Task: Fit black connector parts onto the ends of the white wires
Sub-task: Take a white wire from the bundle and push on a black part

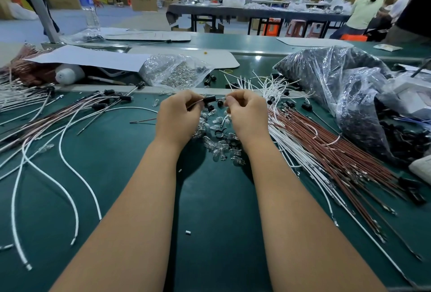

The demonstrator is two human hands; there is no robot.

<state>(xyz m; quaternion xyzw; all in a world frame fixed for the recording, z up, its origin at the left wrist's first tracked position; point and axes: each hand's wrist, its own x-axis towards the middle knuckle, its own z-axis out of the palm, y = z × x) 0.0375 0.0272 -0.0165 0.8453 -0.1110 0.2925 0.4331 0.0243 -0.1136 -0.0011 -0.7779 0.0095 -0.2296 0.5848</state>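
Now pinching the black connector (209, 99) in the left hand (178, 114), fingers curled tight, just above the heap of glass bulbs (219, 142). Feeding a thin wire end in from the right hand (247, 114), likewise clamped. Keeping wire and socket in line, pushing straight, likely until seated. Looking small, dark, cylindrical; white wires (275, 86) lying just beyond the bulbs on the green surface (210, 198).

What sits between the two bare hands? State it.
In the head view, a small black cylindrical connector spans the gap, pinched by the left hand and right hand, above clear glass bulbs.
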